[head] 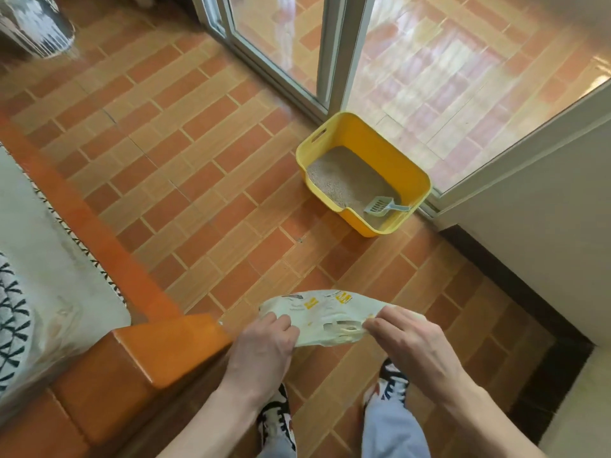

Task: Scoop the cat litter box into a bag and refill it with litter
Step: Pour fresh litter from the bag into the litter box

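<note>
A yellow litter box (410, 170) stands on the tiled floor by the glass door, holding beige litter (340, 180). A pale blue scoop (380, 206) lies in its near right corner, handle against the wall. In front of me a crumpled pale plastic bag (325, 314) with yellow print hangs between both hands. My left hand (261, 345) grips the bag's left edge and my right hand (410, 342) pinches its right edge. The bag is well short of the box, above my shoes.
An orange tiled ledge (155, 345) with a cushion and patterned cloth runs along my left. A white wall (535, 246) with a dark base strip stands on the right. Sliding glass doors (291, 44) lie behind the box. Open floor separates me from the box.
</note>
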`<state>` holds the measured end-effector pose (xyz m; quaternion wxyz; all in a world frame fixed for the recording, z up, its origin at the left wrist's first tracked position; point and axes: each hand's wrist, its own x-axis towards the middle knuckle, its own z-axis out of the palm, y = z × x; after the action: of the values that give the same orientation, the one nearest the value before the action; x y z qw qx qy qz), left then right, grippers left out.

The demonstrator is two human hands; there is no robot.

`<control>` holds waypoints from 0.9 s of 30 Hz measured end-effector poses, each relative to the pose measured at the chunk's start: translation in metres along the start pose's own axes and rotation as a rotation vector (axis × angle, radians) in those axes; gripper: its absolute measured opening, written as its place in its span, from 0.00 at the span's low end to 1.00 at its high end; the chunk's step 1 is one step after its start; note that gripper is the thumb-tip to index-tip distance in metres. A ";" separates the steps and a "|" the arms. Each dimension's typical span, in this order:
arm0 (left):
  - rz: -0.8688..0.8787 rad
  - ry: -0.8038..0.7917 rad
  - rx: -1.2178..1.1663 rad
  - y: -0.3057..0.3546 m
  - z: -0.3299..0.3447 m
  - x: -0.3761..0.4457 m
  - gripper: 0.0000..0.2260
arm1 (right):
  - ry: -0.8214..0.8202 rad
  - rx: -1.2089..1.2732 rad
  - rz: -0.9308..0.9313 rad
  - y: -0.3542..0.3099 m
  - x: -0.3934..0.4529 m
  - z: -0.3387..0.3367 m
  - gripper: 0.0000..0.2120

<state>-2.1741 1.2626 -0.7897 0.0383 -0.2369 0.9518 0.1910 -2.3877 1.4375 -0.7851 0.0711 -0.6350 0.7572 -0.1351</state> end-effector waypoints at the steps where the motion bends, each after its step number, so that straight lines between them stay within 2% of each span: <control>1: -0.014 -0.001 -0.004 0.002 0.003 0.004 0.18 | -0.004 -0.007 0.004 0.008 0.005 0.001 0.04; 8: -0.129 -0.045 -0.004 0.023 0.036 0.041 0.20 | -0.076 -0.051 -0.044 0.070 0.045 0.024 0.07; 14: -0.223 -0.121 -0.019 0.036 0.073 0.066 0.18 | -0.140 -0.160 -0.123 0.104 0.066 0.045 0.09; 17: -0.272 -0.101 -0.047 0.039 0.086 0.072 0.17 | -0.169 -0.190 -0.117 0.111 0.071 0.056 0.11; 20: -0.314 -0.051 -0.083 0.036 0.091 0.078 0.13 | -0.128 -0.188 -0.067 0.108 0.072 0.063 0.09; 24: -0.419 -0.034 -0.119 0.028 0.095 0.076 0.04 | -0.077 -0.050 0.135 0.080 0.053 0.062 0.13; 26: -0.447 -0.028 -0.114 0.025 0.093 0.076 0.03 | -0.037 0.123 0.312 0.054 0.045 0.052 0.06; 27: -0.454 -0.032 -0.120 0.025 0.092 0.077 0.03 | -0.103 0.237 0.451 0.041 0.043 0.046 0.10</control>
<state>-2.2555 1.2841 -0.8787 0.0811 -0.4435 0.8604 0.2377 -2.4212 1.3965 -0.8386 0.2119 -0.4436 0.8539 -0.1709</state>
